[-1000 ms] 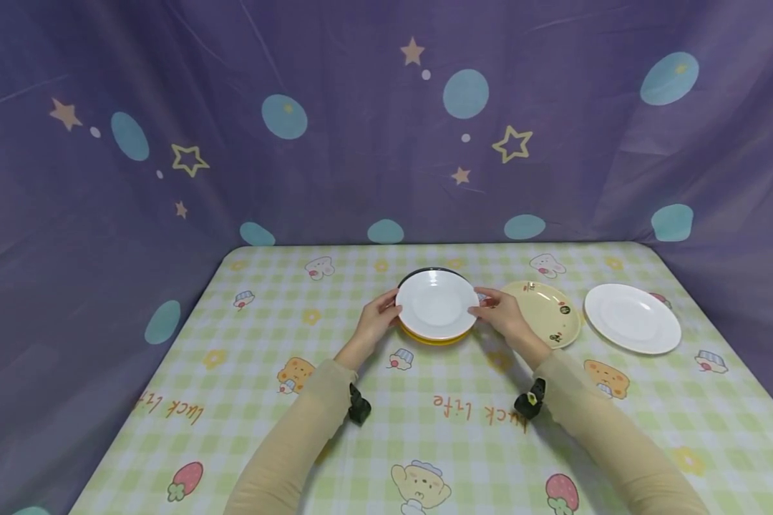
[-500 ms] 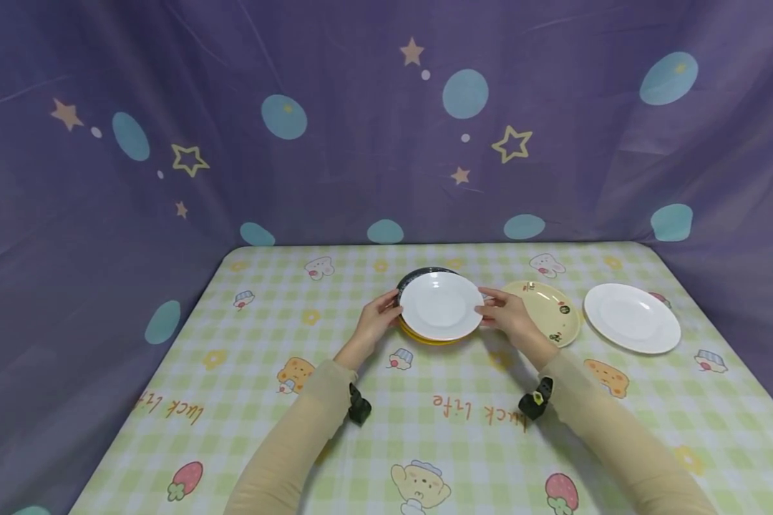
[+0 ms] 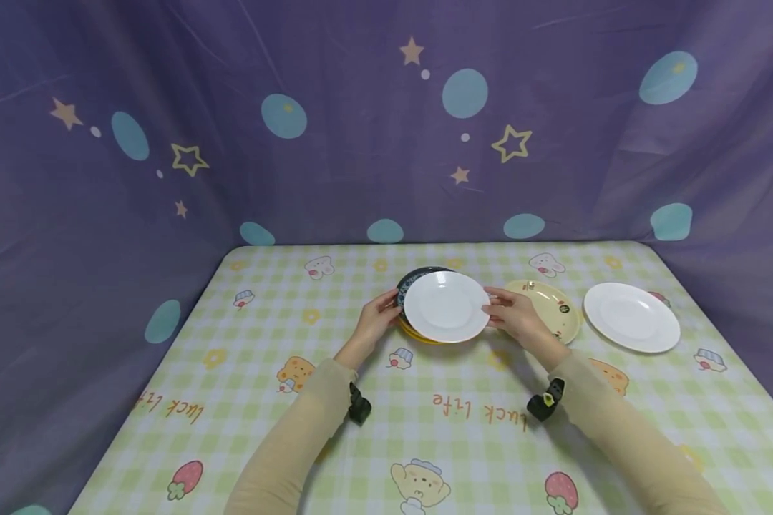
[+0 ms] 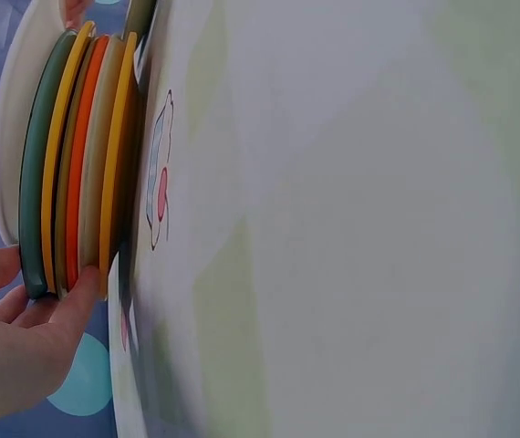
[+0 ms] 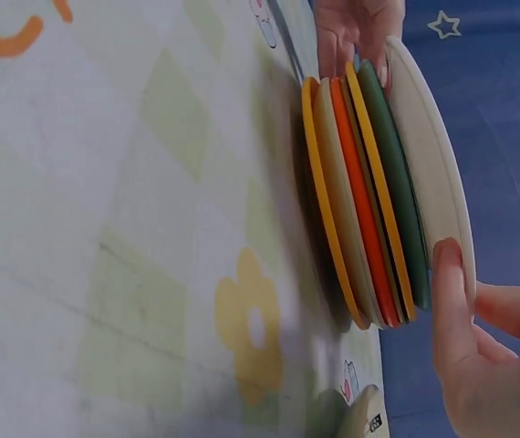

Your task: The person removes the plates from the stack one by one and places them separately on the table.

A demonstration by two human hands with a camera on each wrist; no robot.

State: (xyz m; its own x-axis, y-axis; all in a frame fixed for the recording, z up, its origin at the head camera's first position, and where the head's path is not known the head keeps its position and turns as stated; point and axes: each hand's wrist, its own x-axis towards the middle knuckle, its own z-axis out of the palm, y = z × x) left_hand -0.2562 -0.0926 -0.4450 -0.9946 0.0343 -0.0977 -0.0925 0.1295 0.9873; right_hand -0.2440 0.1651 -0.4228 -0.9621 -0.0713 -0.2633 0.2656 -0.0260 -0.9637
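My right hand point(image 3: 518, 320) pinches the right rim of a white plate point(image 3: 446, 306), fingers and thumb on either side of it. This plate lies tilted over a stack of plates, shifted to the right. Directly below it is a dark green patterned plate point(image 3: 407, 283). Lower in the stack, the right wrist view shows an orange plate point(image 5: 362, 196) and a yellow plate point(image 5: 322, 196) at the bottom. My left hand point(image 3: 371, 325) grips the left edge of the stack, its fingers against the plates' rims point(image 4: 36, 265).
Right of the stack lies a cream plate point(image 3: 542, 309) with small printed motifs, and beyond it another white plate point(image 3: 631, 317). All rest on a green checked tablecloth point(image 3: 251, 415). A purple curtain point(image 3: 361, 164) hangs behind the table.
The right hand has drawn the white plate to the right, uncovering more of the dark green plate. The left hand and the stack have stayed in place.
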